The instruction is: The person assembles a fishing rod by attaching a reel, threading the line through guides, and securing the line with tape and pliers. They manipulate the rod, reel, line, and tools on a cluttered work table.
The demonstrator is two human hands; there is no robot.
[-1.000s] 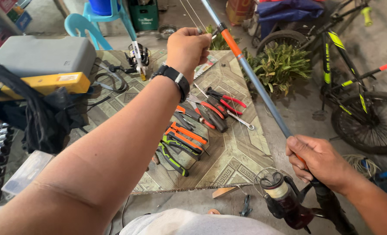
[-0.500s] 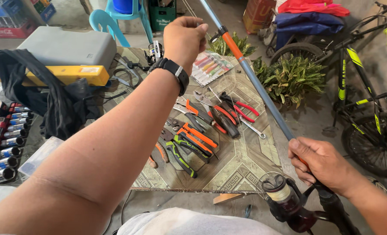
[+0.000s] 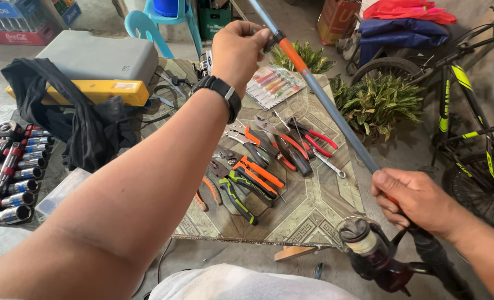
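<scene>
A long blue-grey fishing rod [image 3: 336, 119] with an orange band slants from the top centre down to the lower right. My right hand [image 3: 416, 200] grips the rod just above its dark red spinning reel [image 3: 374, 255]. My left hand [image 3: 238, 53], a black watch on its wrist, reaches far forward and pinches something small at the rod near the orange band; what the fingers hold is too small to tell. Below my arms several pliers and cutters [image 3: 258, 166] with orange, red and green handles lie on a patterned tabletop [image 3: 313, 214].
A grey and yellow tool case [image 3: 97, 69] with a black bag [image 3: 80, 122] stands at the left. A socket set [image 3: 11, 172] lies at the far left. A clear packet of lures [image 3: 272, 86], potted plants [image 3: 386, 103], a bicycle [image 3: 474, 128] and a blue chair [image 3: 158, 22] surround the table.
My left hand has shifted right and now meets the rod at the orange band. My right hand stays on the rod above the reel. The camera has tilted slightly.
</scene>
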